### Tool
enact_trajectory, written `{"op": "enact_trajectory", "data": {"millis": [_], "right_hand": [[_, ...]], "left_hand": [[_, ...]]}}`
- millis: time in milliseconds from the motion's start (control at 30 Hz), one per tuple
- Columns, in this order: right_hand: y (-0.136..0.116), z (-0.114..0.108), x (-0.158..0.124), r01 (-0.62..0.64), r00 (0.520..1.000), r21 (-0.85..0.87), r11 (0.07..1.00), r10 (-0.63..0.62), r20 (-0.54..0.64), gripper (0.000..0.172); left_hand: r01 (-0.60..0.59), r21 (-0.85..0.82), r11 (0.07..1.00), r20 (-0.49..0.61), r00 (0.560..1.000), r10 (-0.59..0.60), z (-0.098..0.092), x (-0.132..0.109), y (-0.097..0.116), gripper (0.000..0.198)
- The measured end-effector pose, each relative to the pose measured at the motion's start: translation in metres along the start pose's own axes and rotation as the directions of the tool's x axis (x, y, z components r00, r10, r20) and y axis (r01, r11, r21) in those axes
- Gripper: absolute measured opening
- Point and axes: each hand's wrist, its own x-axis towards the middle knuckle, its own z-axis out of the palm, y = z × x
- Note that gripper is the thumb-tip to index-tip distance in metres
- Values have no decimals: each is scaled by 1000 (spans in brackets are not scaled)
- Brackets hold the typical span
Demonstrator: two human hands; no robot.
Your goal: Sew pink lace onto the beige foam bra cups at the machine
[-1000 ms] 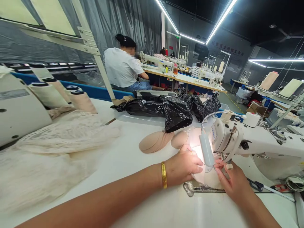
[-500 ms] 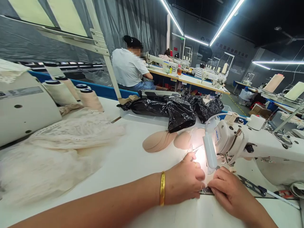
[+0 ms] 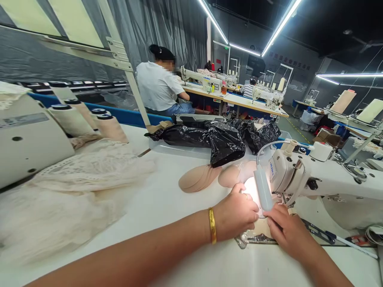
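My left hand (image 3: 236, 213), with a gold bangle and a ring, is closed on a pale fabric piece (image 3: 251, 189) under the machine's lamp (image 3: 263, 189). Strong light washes out the fabric's details. At the near edge of the same piece, my right hand (image 3: 289, 227) grips with thumb and fingers, partly hiding what is between them. Both hands are just in front of the needle area of a white sewing machine (image 3: 299, 175). Beyond my left hand lie a stack of beige moulded cups (image 3: 197, 179) and another beige cup (image 3: 229, 177).
Cream lace fabric (image 3: 77, 191) is heaped on the left, beside thread cones (image 3: 112, 127). Black plastic bags (image 3: 227, 143) sit behind the cups in a clear tray. Right of my right hand lie black thread snips (image 3: 317, 231). A co-worker (image 3: 160, 83) sits at another machine.
Both hands have moved slightly away from me, toward the needle area, with the pale fabric. More of the metal plate at the table's near side shows. The view has shifted slightly.
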Motion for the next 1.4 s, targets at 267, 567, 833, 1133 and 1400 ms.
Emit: {"op": "enact_trajectory", "data": {"millis": [267,567,833,1133,1400], "right_hand": [[7,7,3,-8,997,-125,992,-1,-72,23],[9,12,1,2,995,-214,977,-23,-95,22],[11,13,2,0,997,-186,982,-14,-71,22],[7,9,3,-18,998,-213,977,4,-65,22],[3,7,4,-6,996,-217,976,-13,-84,24]], "left_hand": [[33,-90,995,35,999,-30,-2,7,-16,9],[345,-13,939,25,938,-344,-10,34,-83,24],[389,61,919,64,918,-392,-2,43,-88,12],[175,-100,980,138,977,-160,-77,-28,3,14],[210,-145,967,190,965,-181,-15,-45,20,23]]}}
